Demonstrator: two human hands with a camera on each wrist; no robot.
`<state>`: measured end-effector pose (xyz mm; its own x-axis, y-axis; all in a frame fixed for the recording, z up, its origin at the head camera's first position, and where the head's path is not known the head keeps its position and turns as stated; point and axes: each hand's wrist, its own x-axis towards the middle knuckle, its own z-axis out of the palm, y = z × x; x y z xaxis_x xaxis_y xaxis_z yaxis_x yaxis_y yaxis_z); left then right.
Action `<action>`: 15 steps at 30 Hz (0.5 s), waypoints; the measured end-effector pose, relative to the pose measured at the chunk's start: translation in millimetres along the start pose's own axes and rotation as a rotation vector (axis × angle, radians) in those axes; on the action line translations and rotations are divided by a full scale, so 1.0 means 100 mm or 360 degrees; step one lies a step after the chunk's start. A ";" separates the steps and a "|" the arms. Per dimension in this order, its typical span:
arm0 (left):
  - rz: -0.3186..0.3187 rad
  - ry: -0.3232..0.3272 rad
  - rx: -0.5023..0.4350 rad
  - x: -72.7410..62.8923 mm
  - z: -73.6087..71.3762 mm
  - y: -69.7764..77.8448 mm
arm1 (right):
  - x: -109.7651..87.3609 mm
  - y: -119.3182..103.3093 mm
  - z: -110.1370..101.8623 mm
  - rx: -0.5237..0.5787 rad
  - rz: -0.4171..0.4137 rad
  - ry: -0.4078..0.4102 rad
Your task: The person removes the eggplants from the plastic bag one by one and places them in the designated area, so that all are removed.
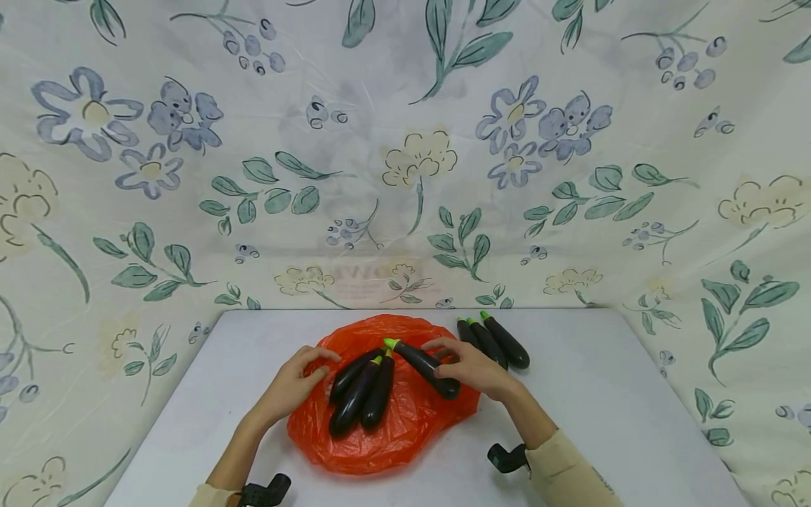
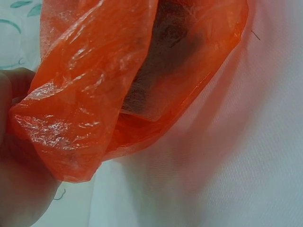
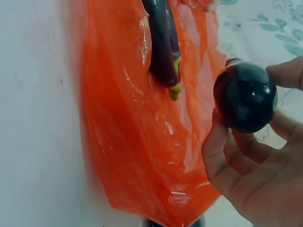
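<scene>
An orange-red plastic bag (image 1: 405,436) lies spread on the table, with three dark eggplants (image 1: 355,398) resting on it. My right hand (image 1: 472,366) grips another eggplant (image 1: 424,362) over the bag's right part, its green stem end pointing left toward the others. The right wrist view shows that eggplant's round end (image 3: 245,97) between thumb and fingers. At the bag's left edge, my left hand (image 1: 294,384) has its fingers curled on the plastic. Seen from the left wrist, a fold of the bag (image 2: 71,109) covers most of those fingers.
Three more eggplants (image 1: 497,341) lie side by side on the white table (image 1: 583,394), behind and right of the bag. A floral cloth (image 1: 380,211) hangs behind the table and along its sides. Dark wrist cameras (image 1: 507,458) sit at both cuffs.
</scene>
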<state>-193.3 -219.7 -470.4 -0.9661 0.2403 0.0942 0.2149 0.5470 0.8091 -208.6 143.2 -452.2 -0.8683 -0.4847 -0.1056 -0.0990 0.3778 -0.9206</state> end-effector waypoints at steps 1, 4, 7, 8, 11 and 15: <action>0.0002 0.0000 0.0000 0.00 0.00 0.00 | -0.01 0.00 -0.01 0.0000 -0.0004 -0.0007; 0.0007 -0.0001 0.0002 0.00 0.01 0.00 | -0.04 0.00 -0.04 -0.0002 -0.0034 -0.0018; 0.0007 -0.0003 0.0002 0.00 0.01 0.00 | -0.06 0.00 -0.08 -0.0003 -0.0055 -0.0008; 0.0006 -0.0003 0.0002 0.00 0.01 0.00 | -0.07 0.00 -0.09 0.0000 -0.0057 -0.0003; 0.0003 -0.0005 0.0000 0.00 0.01 0.00 | -0.08 0.01 -0.14 -0.0003 -0.0064 0.0010; -0.0010 -0.0009 0.0008 0.01 0.01 0.00 | -0.10 0.01 -0.19 -0.0010 -0.0072 0.0017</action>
<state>-193.9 -219.0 -470.7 -0.9666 0.2413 0.0861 0.2098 0.5526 0.8066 -209.6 163.5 -444.4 -0.8678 -0.4933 -0.0598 -0.1414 0.3606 -0.9219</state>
